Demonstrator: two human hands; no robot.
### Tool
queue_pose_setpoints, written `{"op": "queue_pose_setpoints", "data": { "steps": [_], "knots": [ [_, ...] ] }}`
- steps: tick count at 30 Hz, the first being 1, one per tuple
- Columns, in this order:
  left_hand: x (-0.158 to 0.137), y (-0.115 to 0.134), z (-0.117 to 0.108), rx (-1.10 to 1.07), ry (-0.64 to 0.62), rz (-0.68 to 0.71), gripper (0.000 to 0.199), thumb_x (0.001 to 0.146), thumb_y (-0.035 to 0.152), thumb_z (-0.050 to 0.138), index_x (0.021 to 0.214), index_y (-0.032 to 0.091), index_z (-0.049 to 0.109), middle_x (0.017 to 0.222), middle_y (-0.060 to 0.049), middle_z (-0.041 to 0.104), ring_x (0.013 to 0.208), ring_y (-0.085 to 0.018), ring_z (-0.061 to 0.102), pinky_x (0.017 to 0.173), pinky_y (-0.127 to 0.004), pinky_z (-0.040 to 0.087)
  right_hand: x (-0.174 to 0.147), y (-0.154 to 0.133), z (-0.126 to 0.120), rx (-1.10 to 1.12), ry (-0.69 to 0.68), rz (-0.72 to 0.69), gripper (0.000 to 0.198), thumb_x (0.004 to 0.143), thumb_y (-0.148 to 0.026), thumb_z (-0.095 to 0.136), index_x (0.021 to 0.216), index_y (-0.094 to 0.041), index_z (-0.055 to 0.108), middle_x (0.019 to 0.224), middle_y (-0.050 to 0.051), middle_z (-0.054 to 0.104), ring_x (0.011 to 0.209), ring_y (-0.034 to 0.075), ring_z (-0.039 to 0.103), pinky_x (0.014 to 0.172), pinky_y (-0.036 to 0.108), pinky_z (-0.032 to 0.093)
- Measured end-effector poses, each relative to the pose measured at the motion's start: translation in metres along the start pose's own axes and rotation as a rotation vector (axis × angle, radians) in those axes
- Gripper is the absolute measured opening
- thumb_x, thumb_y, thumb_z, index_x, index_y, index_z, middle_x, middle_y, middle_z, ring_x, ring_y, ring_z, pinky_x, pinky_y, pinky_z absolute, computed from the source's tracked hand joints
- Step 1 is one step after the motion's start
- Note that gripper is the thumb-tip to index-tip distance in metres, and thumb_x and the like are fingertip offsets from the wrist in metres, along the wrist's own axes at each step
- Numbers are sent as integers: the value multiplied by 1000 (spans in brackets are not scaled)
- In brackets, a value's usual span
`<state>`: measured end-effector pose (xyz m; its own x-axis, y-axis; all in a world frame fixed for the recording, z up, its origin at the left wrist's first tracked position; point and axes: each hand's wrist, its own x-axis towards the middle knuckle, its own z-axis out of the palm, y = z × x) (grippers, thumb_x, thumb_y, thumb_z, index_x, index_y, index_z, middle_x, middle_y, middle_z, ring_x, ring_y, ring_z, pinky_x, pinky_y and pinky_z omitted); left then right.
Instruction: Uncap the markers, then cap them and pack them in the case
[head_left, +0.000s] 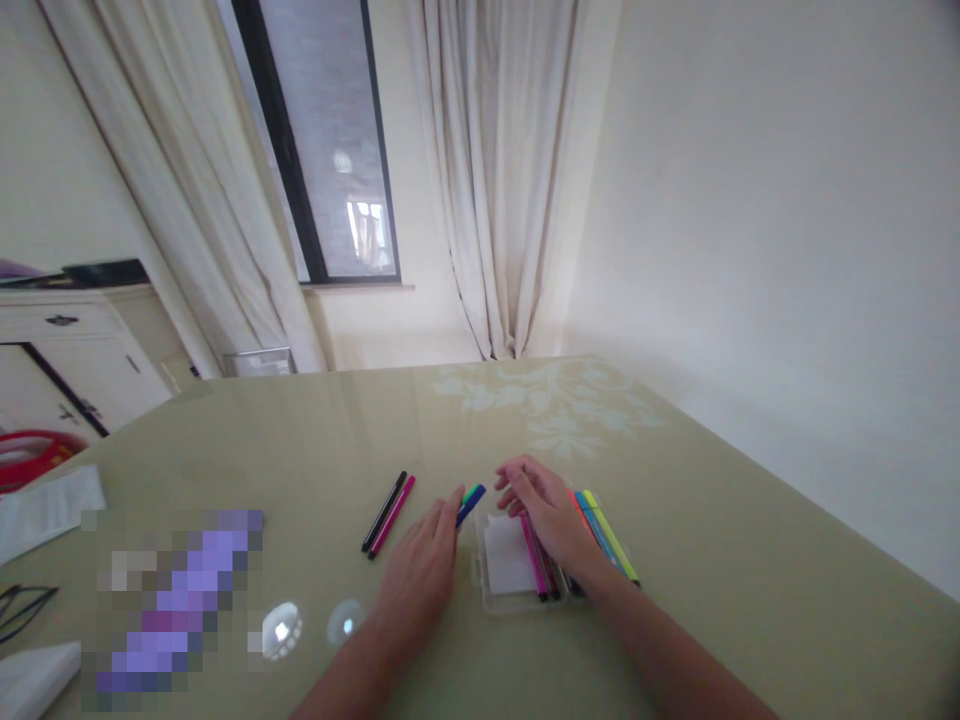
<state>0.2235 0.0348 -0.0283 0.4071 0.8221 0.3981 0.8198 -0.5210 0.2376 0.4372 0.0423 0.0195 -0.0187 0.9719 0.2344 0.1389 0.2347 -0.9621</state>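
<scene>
My left hand [421, 565] is closed around a blue marker [470, 506] and a green marker [472, 493], whose ends stick out past the fingertips, just left of a clear plastic case [517, 607]. Over the case hovers my right hand [541, 508], its fingers loosely bent and apart, with nothing visible between them. Inside the case lie a white paper [504, 556] and a magenta marker [534, 560] beside darker ones. Yellow [609, 530] and blue [598, 525] markers show to the right of my right wrist, which partly hides the case.
A black marker [384, 512] and a pink marker [392, 518] lie side by side on the glossy table [337, 430]. At the left are a blurred purple object [184, 600], papers [52, 510] and dark-framed glasses [26, 605]. A wall borders the right side.
</scene>
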Motion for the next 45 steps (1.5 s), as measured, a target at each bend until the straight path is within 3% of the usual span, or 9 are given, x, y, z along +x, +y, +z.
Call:
{"op": "queue_pose_setpoints", "data": {
  "steps": [3, 8, 11, 14, 17, 21, 30, 38, 45],
  "knots": [
    [3, -12, -8, 176, -8, -109, 66, 92, -3, 33, 155, 16, 40, 142, -18, 61, 122, -27, 67, 98, -40, 56, 9, 9, -21, -330, 126, -62, 49, 102, -61, 44, 88, -20, 68, 82, 5, 71, 72, 19, 65, 67, 30, 49],
    [2, -20, -18, 370, -58, -197, 62, 93, -4, 28, 149, 12, 49, 136, -20, 64, 113, -27, 70, 93, -40, 58, 12, 19, -31, -735, 73, -99, 50, 108, -45, 39, 76, -20, 67, 78, 5, 69, 75, 19, 62, 73, 31, 42],
    [4, -18, -21, 405, -40, -220, 52, 99, 6, 33, 147, 14, 52, 126, -18, 68, 107, -28, 69, 89, -43, 58, 9, 20, -25, -937, -4, -105, 45, 108, -39, 43, 75, -20, 66, 81, 6, 67, 78, 19, 61, 74, 31, 40],
    [6, -12, -23, 345, 9, -187, 41, 103, 25, 43, 140, 15, 58, 130, -18, 66, 119, -35, 62, 96, -53, 54, 7, 21, -20, -1018, -48, -126, 41, 108, -37, 47, 77, -21, 68, 84, 7, 68, 83, 21, 62, 76, 31, 40],
    [5, -1, -25, 111, -14, 13, 38, 104, 36, 47, 136, 19, 61, 135, -15, 64, 127, -32, 58, 106, -52, 49, 8, 23, -20, -1025, -62, -135, 39, 108, -37, 48, 80, -20, 69, 86, 7, 68, 86, 21, 62, 77, 32, 40],
    [-3, 14, -28, -142, -176, 307, 53, 98, 57, 57, 142, 27, 56, 145, -10, 59, 131, -30, 55, 112, -50, 45, 10, 25, -21, -992, -72, -136, 39, 107, -39, 49, 79, -20, 67, 83, 5, 67, 81, 19, 61, 74, 31, 38],
    [-3, 15, -31, -169, -254, 290, 73, 79, 74, 71, 133, 25, 64, 144, -12, 60, 130, -36, 55, 111, -54, 44, 11, 24, -20, -868, -62, -101, 41, 105, -42, 54, 71, -20, 62, 75, 2, 63, 73, 17, 57, 70, 29, 35],
    [-4, 14, -26, -147, -211, 275, 64, 84, 64, 72, 135, 27, 63, 145, -10, 60, 130, -34, 56, 110, -52, 46, 14, 20, -23, -581, 60, -146, 36, 101, -44, 54, 73, -21, 54, 68, -2, 55, 67, 16, 50, 64, 28, 36],
    [-3, 10, -23, -160, -239, 239, 62, 87, 63, 69, 138, 28, 61, 150, -9, 57, 133, -33, 54, 112, -53, 45, 7, 11, -14, -514, -62, -135, 38, 104, -44, 47, 73, -22, 52, 65, -5, 51, 63, 14, 49, 60, 27, 31]
  ]
}}
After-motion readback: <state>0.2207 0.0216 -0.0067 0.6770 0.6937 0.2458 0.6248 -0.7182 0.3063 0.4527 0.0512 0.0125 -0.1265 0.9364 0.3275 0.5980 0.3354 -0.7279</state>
